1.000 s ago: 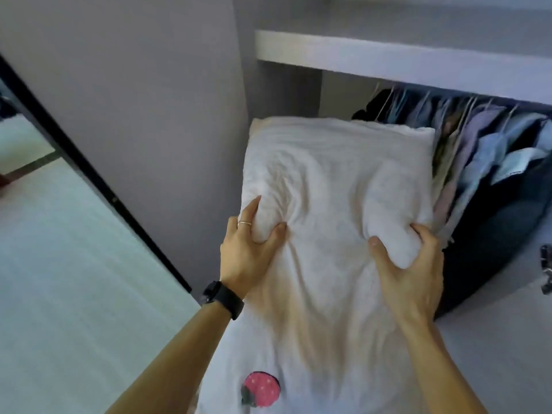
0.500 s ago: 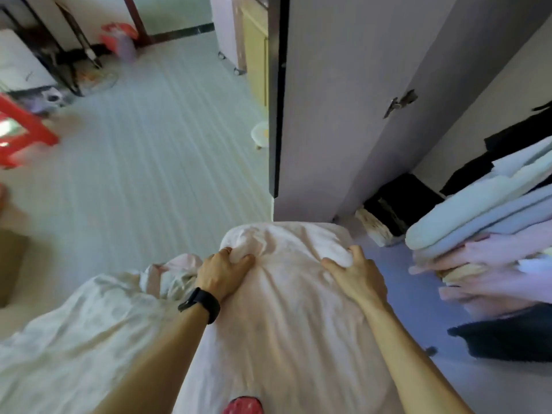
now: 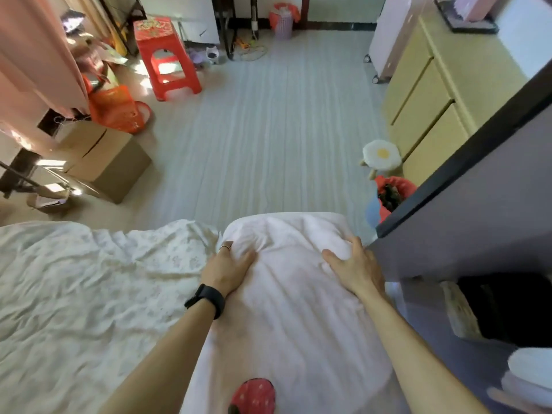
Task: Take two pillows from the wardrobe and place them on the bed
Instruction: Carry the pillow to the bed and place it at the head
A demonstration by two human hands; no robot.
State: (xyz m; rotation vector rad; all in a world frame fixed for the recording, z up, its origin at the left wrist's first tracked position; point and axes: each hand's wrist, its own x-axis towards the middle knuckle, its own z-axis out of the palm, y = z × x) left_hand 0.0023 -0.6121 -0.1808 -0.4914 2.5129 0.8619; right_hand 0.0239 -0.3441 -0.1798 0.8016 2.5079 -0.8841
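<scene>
Beside rumpled bed (image 3: 74, 288), pale striped floor (image 3: 268, 130)

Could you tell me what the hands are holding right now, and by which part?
Both hands grip the white pillow near its far end: the left hand at its left side, the right hand at its right side, beside the wardrobe door.

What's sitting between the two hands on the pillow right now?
Only the pillow's own wrinkled white fabric. In the head view, the left hand and right hand grip its far corners, with nothing else between them.
</scene>
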